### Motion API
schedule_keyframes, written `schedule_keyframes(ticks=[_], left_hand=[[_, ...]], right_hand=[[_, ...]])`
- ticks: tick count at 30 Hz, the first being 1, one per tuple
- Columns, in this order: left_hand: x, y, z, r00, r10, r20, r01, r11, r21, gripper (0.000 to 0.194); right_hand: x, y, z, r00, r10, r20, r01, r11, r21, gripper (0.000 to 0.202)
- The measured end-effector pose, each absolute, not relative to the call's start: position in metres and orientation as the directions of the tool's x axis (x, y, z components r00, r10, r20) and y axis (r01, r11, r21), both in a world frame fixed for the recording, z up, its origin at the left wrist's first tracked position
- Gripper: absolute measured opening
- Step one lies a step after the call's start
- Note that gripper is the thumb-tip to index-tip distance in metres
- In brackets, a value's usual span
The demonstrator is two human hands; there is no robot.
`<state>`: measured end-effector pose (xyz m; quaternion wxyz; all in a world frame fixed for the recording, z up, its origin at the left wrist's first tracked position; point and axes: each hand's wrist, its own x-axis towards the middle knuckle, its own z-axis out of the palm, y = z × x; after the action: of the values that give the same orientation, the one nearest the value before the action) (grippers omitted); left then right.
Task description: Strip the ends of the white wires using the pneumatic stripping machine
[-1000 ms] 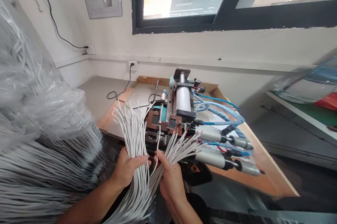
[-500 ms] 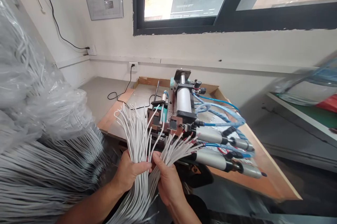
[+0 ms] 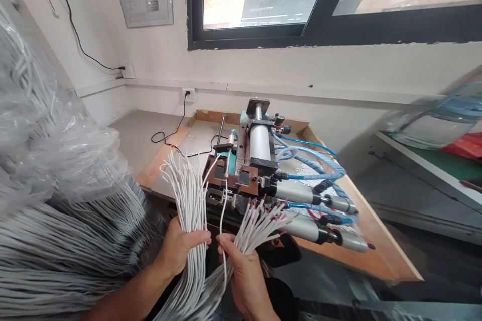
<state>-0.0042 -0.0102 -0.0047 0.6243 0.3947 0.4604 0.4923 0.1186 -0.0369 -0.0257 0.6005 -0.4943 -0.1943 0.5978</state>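
My left hand (image 3: 184,243) is closed round a thick bundle of white cables (image 3: 188,200), their ends pointing up. In my right hand (image 3: 241,260) lies a second bundle (image 3: 259,225) that fans to the right and shows reddish tips. A single white cable (image 3: 223,210) stands between the two bundles, pinched by my right thumb and fingers, its upper end close to the machine (image 3: 248,175). The machine has silver cylinders and blue hoses and stands just beyond my hands.
Many grey cables (image 3: 68,255), partly under clear plastic wrap (image 3: 86,160), fill the left side. The machine rests on a wooden board (image 3: 391,255). A green-topped shelf (image 3: 422,152) is at the right.
My right hand has moved slightly away from my left, and the single cable now stands apart between the bundles. The view has shifted a little.
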Motion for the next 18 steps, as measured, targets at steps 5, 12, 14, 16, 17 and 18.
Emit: schedule_keyframes(ticks=[5,12,14,16,17,18], left_hand=[[-0.003,-0.008,-0.003,0.082,0.971,-0.227,-0.263,0.240,0.934,0.010],[-0.006,-0.008,-0.007,0.065,0.973,-0.221,-0.269,0.230,0.935,0.014],[-0.007,-0.009,-0.006,0.067,0.978,-0.199,-0.274,0.210,0.938,0.014],[-0.008,-0.009,-0.005,0.066,0.981,-0.182,-0.279,0.194,0.941,0.015],[-0.008,-0.009,-0.004,0.067,0.982,-0.177,-0.279,0.189,0.941,0.015],[-0.009,-0.009,-0.002,0.067,0.983,-0.173,-0.280,0.185,0.942,0.015]], right_hand=[[0.120,-0.032,-0.023,0.182,0.891,-0.416,-0.546,-0.260,-0.796,0.017],[0.122,-0.026,-0.027,0.169,0.909,-0.380,-0.472,-0.263,-0.841,0.017],[0.125,-0.024,-0.030,0.187,0.927,-0.325,-0.374,-0.238,-0.896,0.018],[0.128,-0.023,-0.036,0.225,0.948,-0.223,-0.218,-0.174,-0.960,0.021],[0.129,-0.023,-0.042,0.228,0.960,-0.164,-0.116,-0.140,-0.983,0.022],[0.129,-0.024,-0.051,0.209,0.970,-0.123,0.010,-0.128,-0.992,0.024]])
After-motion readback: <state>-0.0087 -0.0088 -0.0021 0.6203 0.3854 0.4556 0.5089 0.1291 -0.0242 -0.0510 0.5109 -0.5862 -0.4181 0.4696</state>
